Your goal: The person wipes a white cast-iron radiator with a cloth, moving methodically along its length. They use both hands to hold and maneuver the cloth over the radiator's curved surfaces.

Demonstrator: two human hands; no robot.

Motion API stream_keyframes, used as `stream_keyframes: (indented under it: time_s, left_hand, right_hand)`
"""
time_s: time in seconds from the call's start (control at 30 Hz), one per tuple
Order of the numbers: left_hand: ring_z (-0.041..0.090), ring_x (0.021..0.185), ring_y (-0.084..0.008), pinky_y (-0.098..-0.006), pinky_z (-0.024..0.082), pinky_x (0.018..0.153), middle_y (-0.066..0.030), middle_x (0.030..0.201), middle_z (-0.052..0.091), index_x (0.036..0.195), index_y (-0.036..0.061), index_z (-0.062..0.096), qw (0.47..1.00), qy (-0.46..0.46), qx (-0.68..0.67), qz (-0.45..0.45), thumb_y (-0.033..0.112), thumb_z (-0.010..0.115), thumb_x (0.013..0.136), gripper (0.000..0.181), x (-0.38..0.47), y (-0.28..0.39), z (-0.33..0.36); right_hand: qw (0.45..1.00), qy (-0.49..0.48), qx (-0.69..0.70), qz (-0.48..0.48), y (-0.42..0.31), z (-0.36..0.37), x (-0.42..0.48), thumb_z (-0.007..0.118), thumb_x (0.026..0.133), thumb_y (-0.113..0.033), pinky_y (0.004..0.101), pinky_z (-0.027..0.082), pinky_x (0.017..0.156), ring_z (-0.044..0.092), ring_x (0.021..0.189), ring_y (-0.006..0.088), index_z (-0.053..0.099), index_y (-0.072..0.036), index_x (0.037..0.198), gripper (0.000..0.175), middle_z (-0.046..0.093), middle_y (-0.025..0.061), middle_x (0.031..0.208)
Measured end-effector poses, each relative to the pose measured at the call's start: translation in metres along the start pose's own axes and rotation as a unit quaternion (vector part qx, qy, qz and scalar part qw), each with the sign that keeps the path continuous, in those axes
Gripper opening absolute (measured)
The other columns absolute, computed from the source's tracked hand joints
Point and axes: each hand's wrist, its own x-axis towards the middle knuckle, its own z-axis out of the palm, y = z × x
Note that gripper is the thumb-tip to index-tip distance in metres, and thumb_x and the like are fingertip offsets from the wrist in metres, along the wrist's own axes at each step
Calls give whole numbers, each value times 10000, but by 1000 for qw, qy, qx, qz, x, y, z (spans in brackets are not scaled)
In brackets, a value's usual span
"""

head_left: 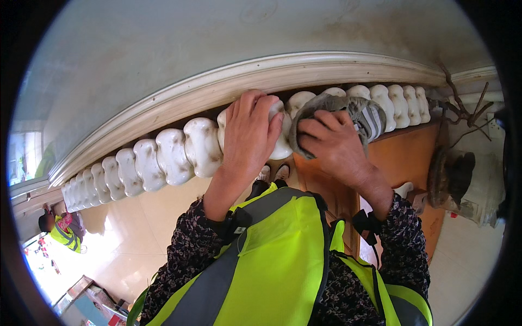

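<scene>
A long white radiator (204,142) with rounded, glossy sections runs along the wall below a pale moulded ledge. Brownish dirt marks show on many sections. My left hand (251,130) rests on one section near the middle, its fingers curled over the top edge by the ledge. To its right, my right hand (332,140) grips a grey-green cloth (322,104) with a white-striped part, pressed against the radiator. The cloth covers parts of a few sections. What lies under my palms is hidden.
Orange-brown wooden furniture (383,167) stands below the radiator's right part. Bare branches (467,112) and a large glass container (477,195) are at the right. A person in a yellow vest (65,234) is at the far left. A moulded ledge (195,95) runs above the radiator.
</scene>
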Motion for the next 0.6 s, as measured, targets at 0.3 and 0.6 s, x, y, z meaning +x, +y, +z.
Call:
stream_keyframes:
  time_s: [0.3, 0.6]
  left_hand:
    - [519, 973, -327, -398, 399, 841, -131, 1055, 535, 1056, 47, 565, 1000, -26, -13, -7, 96, 609, 804, 260, 0, -1, -3]
    - [540, 1047, -304, -379, 411, 895, -155, 1103, 565, 1153, 16, 524, 907, -156, -392, -12, 158, 666, 801, 405, 7, 76, 0]
  right_hand:
    - [993, -30, 43, 108, 52, -60, -47, 619, 630, 9, 335, 431, 792, 567, 933, 177, 614, -76, 764, 159, 590, 13, 884]
    - [638, 22, 693, 334, 23, -100, -99, 669, 668, -149, 291, 446, 871, 594, 976, 203, 566, 64, 1136, 525, 639, 115, 1049]
